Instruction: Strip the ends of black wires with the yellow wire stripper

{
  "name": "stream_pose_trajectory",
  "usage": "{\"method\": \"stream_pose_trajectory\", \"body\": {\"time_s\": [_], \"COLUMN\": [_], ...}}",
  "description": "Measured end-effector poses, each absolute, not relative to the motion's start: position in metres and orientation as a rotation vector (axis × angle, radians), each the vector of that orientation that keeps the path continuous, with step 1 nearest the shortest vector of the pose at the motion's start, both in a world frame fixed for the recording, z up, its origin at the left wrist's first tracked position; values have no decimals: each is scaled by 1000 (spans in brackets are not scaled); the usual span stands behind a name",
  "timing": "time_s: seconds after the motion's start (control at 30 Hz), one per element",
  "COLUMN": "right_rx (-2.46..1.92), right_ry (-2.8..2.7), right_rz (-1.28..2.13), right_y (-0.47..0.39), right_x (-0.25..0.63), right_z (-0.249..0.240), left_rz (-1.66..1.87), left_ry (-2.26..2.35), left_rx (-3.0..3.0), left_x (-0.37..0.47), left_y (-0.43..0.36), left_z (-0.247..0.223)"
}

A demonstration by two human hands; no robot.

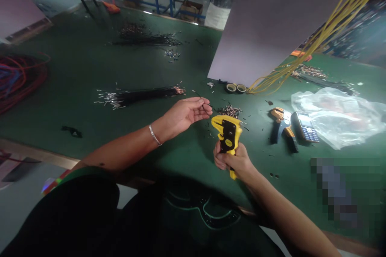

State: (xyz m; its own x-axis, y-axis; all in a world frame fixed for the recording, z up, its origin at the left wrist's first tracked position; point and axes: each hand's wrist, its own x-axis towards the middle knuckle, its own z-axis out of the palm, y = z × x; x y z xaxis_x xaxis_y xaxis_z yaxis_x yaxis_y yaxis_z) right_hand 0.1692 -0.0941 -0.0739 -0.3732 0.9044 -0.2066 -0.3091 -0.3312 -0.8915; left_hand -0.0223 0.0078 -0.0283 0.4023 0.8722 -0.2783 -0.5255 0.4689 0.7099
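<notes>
Between thumb and fingers, my left hand point(188, 114) pinches a thin black wire point(197, 94), one end of it pointing up and left. My right hand point(233, 158) is wrapped round the handle of a yellow and black wire stripper point(229, 132), its head up and just right of my left fingertips. The wire and the tool's jaws look apart. Behind the tool lies a small pile of cut wire bits point(231, 110). A long bundle of black wires point(140, 95) with stripped ends lies left of my left hand.
A second tool point(282, 122), a keypad phone point(306, 126) and a clear plastic bag point(346, 116) lie right. Two tape rolls point(236, 88) sit by a grey panel point(262, 28) and yellow wires point(328, 34). More black wires point(144, 38) lie at the back; red coils point(18, 80) at left.
</notes>
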Motion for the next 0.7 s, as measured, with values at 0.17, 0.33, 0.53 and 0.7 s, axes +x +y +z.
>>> {"method": "stream_pose_trajectory", "body": {"time_s": [0.17, 0.33, 0.53, 0.7], "right_rx": [-904, -824, -788, -764], "right_ry": [-1023, -1055, -1067, -1132], "right_rz": [1821, 1840, 1838, 1855], "right_y": [-90, -84, -80, -80], "right_x": [170, 172, 177, 177], "right_z": [-74, -72, -76, -78], "left_rz": [940, 990, 1020, 1029], "left_ry": [683, 697, 689, 688], "left_rx": [629, 696, 750, 726], "left_x": [-24, -26, -28, -27], "left_y": [9, 8, 8, 8], "left_z": [-30, -26, -25, -23]}}
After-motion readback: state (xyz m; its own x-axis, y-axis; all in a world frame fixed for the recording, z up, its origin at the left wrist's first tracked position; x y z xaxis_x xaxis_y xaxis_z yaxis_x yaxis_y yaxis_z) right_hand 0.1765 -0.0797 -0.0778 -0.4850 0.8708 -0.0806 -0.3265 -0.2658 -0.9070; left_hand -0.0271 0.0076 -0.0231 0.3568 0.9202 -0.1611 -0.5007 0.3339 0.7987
